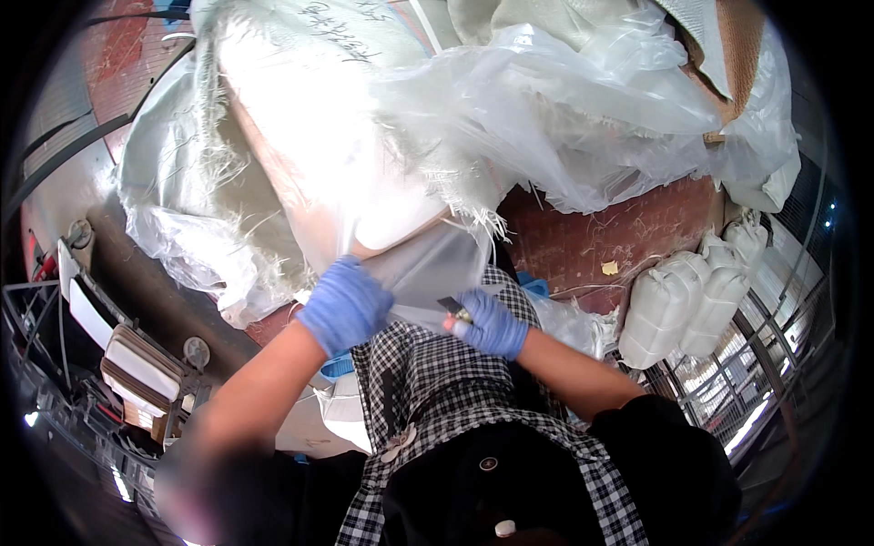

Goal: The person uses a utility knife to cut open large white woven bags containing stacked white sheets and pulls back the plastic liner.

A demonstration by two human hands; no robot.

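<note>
1. Left hand (344, 305), blue-gloved: I see it closed, pinching the clear plastic liner (428, 268) at its lower edge.
2. Right hand (492, 323), blue-gloved: closed around a small blade (452, 306) set against the liner.
3. Liner: hangs from a frayed woven sack (300, 136), just above my checked apron (428, 382).
4. White jugs (683, 305): right, well apart.

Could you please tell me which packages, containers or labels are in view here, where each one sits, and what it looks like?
Woven sack: large, white, frayed edges, upper left, dark handwriting near its top.
Clear liner: thin plastic film at centre, gripped by the left hand; the right hand holds a small blade against it.
Loose plastic sheeting: translucent, crumpled, upper right.
Jugs: white plastic, rounded, clustered at right on the reddish floor.
</note>
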